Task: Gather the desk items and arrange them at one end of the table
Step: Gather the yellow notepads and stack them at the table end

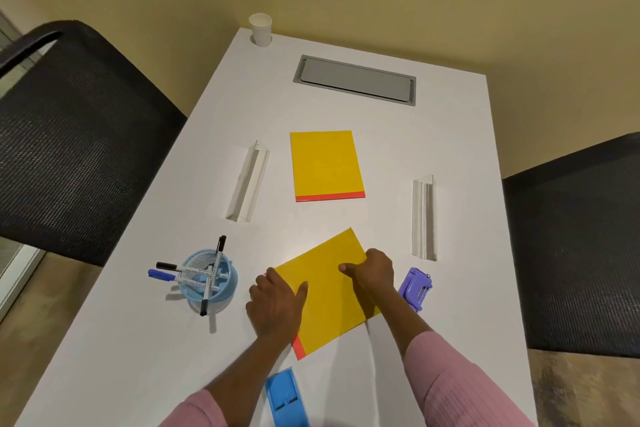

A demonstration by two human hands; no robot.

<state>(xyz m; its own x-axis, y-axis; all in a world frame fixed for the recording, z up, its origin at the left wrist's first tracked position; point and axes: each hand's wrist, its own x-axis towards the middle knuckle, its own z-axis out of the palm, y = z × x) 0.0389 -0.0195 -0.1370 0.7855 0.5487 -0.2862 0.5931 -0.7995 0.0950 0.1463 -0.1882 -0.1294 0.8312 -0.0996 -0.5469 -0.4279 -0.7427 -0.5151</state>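
Right now both hands are on the nearer yellow notepad (329, 308), which lies skewed at the near middle of the white worktop (450, 135), its red binding strip at the corner closest to the person. The left hand (273, 305) grips the pad's left edge, thumb laid flat over the cover and fingers curled at the rim. The right hand (374, 272) holds the far right corner the same way, thumb on top and fingers wrapped over the edge. Whether the pad is lifted or flat on the surface I cannot tell. A second yellow notepad (327, 163) lies squarer farther up the middle, well apart from the first. To the left of the hands stands a blue pen holder (227, 282) with several markers (166, 266) splayed out of it. Just beside the right wrist sits a purple hole punch (415, 288), and a blue tape dispenser (285, 399) lies at the near edge between the pink sleeves (443, 367). Two clear name holders lie on either side of the far pad, one on the left (248, 180) and one on the right (423, 217). A paper cup (260, 29) stands at the far left corner, near a grey hatch (355, 80) set into the top.
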